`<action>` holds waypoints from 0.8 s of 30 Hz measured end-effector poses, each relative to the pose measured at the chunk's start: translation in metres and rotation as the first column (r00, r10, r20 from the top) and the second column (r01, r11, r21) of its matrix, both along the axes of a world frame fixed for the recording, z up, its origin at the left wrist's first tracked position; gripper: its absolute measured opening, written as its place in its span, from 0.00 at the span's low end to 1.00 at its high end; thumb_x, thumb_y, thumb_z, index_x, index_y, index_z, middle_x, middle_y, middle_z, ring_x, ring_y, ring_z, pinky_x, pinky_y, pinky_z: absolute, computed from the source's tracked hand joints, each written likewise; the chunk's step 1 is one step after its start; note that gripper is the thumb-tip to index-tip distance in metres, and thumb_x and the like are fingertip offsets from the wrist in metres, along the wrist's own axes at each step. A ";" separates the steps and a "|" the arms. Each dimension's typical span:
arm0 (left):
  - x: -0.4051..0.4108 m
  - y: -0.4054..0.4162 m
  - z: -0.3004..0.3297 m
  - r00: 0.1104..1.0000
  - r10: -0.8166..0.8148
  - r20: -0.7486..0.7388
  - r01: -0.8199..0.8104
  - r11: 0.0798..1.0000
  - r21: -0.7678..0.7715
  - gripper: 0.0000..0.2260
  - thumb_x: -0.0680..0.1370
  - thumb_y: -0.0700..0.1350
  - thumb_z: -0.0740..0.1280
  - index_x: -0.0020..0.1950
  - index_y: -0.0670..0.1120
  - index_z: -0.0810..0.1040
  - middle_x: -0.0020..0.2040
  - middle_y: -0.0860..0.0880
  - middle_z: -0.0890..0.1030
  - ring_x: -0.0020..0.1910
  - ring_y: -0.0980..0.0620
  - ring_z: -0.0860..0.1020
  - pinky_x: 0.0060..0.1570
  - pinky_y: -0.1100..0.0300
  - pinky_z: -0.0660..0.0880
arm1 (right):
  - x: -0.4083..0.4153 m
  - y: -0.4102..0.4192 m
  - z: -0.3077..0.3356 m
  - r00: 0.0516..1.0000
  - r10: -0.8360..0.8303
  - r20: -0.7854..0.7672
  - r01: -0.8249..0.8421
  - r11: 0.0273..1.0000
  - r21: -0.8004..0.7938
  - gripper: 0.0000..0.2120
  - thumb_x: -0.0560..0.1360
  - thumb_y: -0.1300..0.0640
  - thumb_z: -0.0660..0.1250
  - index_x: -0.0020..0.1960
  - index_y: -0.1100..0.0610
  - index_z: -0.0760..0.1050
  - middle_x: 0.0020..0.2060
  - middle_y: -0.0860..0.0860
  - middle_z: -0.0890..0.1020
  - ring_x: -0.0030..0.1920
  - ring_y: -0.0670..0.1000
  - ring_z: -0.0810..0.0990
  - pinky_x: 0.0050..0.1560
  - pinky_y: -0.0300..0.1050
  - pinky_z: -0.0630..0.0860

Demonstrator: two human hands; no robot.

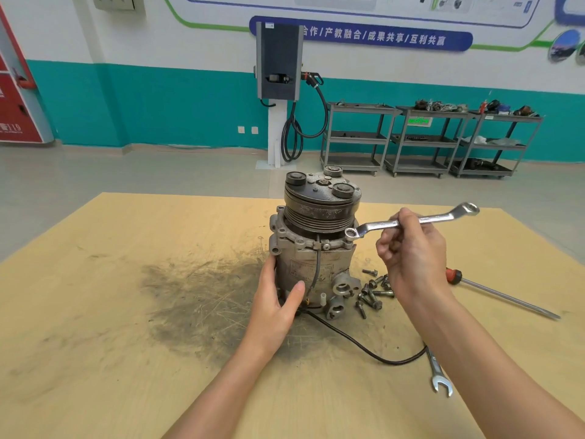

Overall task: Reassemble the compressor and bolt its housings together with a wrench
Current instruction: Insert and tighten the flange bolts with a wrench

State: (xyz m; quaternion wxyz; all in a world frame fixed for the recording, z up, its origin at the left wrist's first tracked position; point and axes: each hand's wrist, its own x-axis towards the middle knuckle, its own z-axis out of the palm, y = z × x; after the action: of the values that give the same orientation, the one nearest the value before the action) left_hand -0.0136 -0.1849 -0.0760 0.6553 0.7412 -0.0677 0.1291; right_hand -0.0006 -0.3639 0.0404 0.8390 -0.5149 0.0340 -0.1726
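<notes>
A grey metal compressor (pixel 311 245) stands upright on the wooden board (pixel 110 312), its black pulley and clutch plate on top. My left hand (pixel 278 299) holds the lower housing from the left, thumb across the front. My right hand (pixel 411 251) grips the shank of a silver ring wrench (pixel 418 220). The wrench's near ring sits at the right edge of the upper housing flange, just below the pulley. Several loose bolts (pixel 372 291) lie on the board to the right of the compressor's base.
A red-handled screwdriver (pixel 500 294) lies at the right. An open-end wrench (pixel 438 372) lies near the front right. The compressor's black cable (pixel 364 346) curves across the board. A dark oily stain covers the board's middle. Grey carts stand by the far wall.
</notes>
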 end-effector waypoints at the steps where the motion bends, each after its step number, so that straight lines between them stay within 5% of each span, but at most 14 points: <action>1: 0.000 0.000 0.000 1.000 -0.002 0.002 0.002 1.000 -0.008 0.28 0.79 0.45 0.66 0.71 0.62 0.55 0.67 0.70 0.65 0.66 0.77 0.63 0.60 0.80 0.62 | -0.001 0.002 0.001 1.000 -0.015 -0.021 0.016 1.000 0.015 0.09 0.82 0.59 0.59 0.43 0.57 0.70 0.21 0.50 0.75 0.21 0.47 0.71 0.22 0.36 0.67; 5: 0.002 0.000 -0.003 1.000 -0.009 0.012 0.009 1.000 -0.022 0.28 0.79 0.46 0.66 0.72 0.61 0.55 0.69 0.68 0.65 0.69 0.73 0.63 0.66 0.74 0.61 | -0.001 0.005 0.006 0.995 -0.074 -0.060 0.072 0.996 -0.045 0.07 0.81 0.61 0.59 0.48 0.59 0.76 0.20 0.49 0.73 0.20 0.46 0.69 0.21 0.36 0.66; 10: 0.002 0.000 -0.003 1.000 -0.003 0.021 0.003 1.000 -0.006 0.27 0.80 0.44 0.67 0.66 0.68 0.56 0.65 0.72 0.64 0.65 0.78 0.63 0.59 0.81 0.61 | 0.002 0.004 0.019 0.994 -0.087 -0.060 0.073 0.976 -0.204 0.09 0.81 0.61 0.59 0.49 0.56 0.77 0.20 0.48 0.73 0.20 0.46 0.69 0.21 0.36 0.66; 17: 0.002 0.000 -0.004 1.000 -0.008 0.030 0.008 1.000 -0.006 0.27 0.79 0.49 0.67 0.70 0.64 0.55 0.68 0.70 0.63 0.68 0.74 0.62 0.66 0.74 0.60 | -0.001 -0.002 0.010 0.988 -0.049 -0.147 0.022 0.984 -0.178 0.09 0.81 0.59 0.60 0.48 0.59 0.78 0.21 0.49 0.72 0.20 0.46 0.67 0.20 0.35 0.62; 24: 0.003 0.000 -0.004 1.000 -0.008 0.023 0.008 1.000 -0.009 0.27 0.79 0.46 0.67 0.69 0.65 0.56 0.67 0.70 0.65 0.67 0.75 0.63 0.61 0.80 0.61 | 0.006 -0.004 0.015 0.986 -0.010 -0.164 -0.022 0.981 -0.195 0.09 0.81 0.60 0.59 0.47 0.58 0.77 0.21 0.48 0.73 0.20 0.45 0.69 0.21 0.35 0.65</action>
State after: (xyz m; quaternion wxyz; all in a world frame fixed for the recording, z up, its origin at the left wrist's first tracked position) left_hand -0.0109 -0.1847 -0.0803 0.6585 0.7362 -0.0777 0.1354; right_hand 0.0054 -0.3676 0.0559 0.7791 -0.6075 0.0841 -0.1295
